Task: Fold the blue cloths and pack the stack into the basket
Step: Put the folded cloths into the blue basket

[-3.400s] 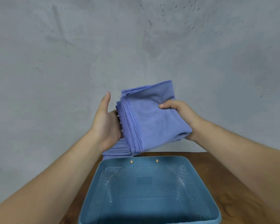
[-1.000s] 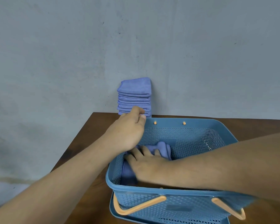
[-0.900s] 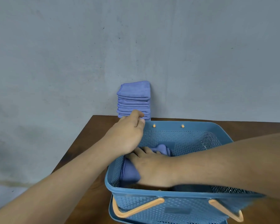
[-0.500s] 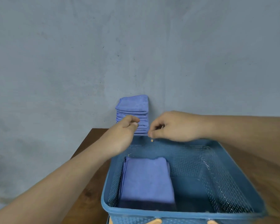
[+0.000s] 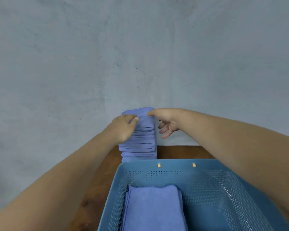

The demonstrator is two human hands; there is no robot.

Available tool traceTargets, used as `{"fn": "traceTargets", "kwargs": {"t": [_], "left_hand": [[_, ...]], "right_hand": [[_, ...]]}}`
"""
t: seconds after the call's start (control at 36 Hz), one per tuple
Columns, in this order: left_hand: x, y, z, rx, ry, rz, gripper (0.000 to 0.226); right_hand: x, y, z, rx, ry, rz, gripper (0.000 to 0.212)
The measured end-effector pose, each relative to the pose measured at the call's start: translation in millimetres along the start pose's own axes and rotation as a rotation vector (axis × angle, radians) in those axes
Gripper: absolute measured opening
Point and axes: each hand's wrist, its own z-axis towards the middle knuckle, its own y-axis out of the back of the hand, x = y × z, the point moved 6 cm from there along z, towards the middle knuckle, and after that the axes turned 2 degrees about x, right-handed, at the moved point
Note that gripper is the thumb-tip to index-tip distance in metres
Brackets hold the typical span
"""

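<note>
Packing part done: some folded cloths [image 5: 153, 209] lie in the left of the basket [image 5: 207, 164], and a tall stack [image 5: 140, 142] waits behind it by the wall [image 5: 140, 55]. At the stack's top the left hand [image 5: 123, 126] rests, its grip unclear. The right hand [image 5: 168, 123] is spread, thumb touching the top.

Even soft light, faint shadows, wide-angle edge bending, slight blur.

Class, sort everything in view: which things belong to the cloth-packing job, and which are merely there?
Job: stack of folded cloths, basket, packed cloths, left hand, right hand.
Merely there: wooden table, grey wall.
</note>
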Motion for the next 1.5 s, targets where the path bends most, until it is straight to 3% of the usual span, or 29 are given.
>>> {"fn": "traceTargets", "kwargs": {"t": [0.11, 0.31, 0.44, 0.53, 0.64, 0.67, 0.72, 0.81, 0.86, 1.06, 1.17, 1.33, 1.42, 1.5], "left_hand": [[11, -21, 1, -0.023, -0.044, 0.005, 0.042], [43, -40, -5, -0.09, -0.101, 0.0, 0.062], [48, -38, -12, -0.109, -0.1, -0.057, 0.054], [41, -23, -20, -0.151, -0.102, -0.188, 0.044], [23, 10, -38, -0.338, -0.115, -0.421, 0.026], [20, 18, -42, -0.385, -0.084, -0.494, 0.025], [23, 29, -41, -0.423, -0.007, -0.665, 0.044], [16, 41, -34, -0.324, 0.045, -0.907, 0.087], [2, 49, -36, -0.262, 0.018, -1.021, 0.101], [-94, 74, -85, -0.012, -0.3, -1.208, 0.064], [-141, 69, -113, 0.1, -0.418, -1.251, 0.058], [-163, 47, -129, 0.223, -0.351, -1.199, 0.067], [-161, 21, -140, 0.322, -0.201, -1.189, 0.069], [-158, -6, -155, 0.387, -0.071, -1.206, 0.057]], "right_hand": [[-3, -15, 31, 0.058, -0.081, 0.121, 0.091], [-11, -20, 59, 0.052, -0.091, 0.195, 0.089], [-4, -32, 49, 0.048, -0.017, 0.17, 0.052], [6, -31, 41, 0.029, 0.071, 0.192, 0.045], [30, -22, 12, 0.004, 0.219, 0.211, 0.035], [37, -18, 1, -0.005, 0.259, 0.199, 0.031], [52, -9, -22, -0.015, 0.352, 0.17, 0.031], [73, 8, -59, -0.048, 0.516, 0.142, 0.045], [83, 17, -89, -0.047, 0.629, 0.164, 0.054], [71, 50, -192, -0.028, 0.855, 0.24, 0.062], [47, 67, -237, -0.048, 0.914, 0.241, 0.059], [0, 87, -261, -0.06, 0.803, 0.265, 0.065], [-34, 84, -262, -0.041, 0.662, 0.134, 0.052], [-68, 78, -262, -0.023, 0.516, 0.021, 0.043]]}}
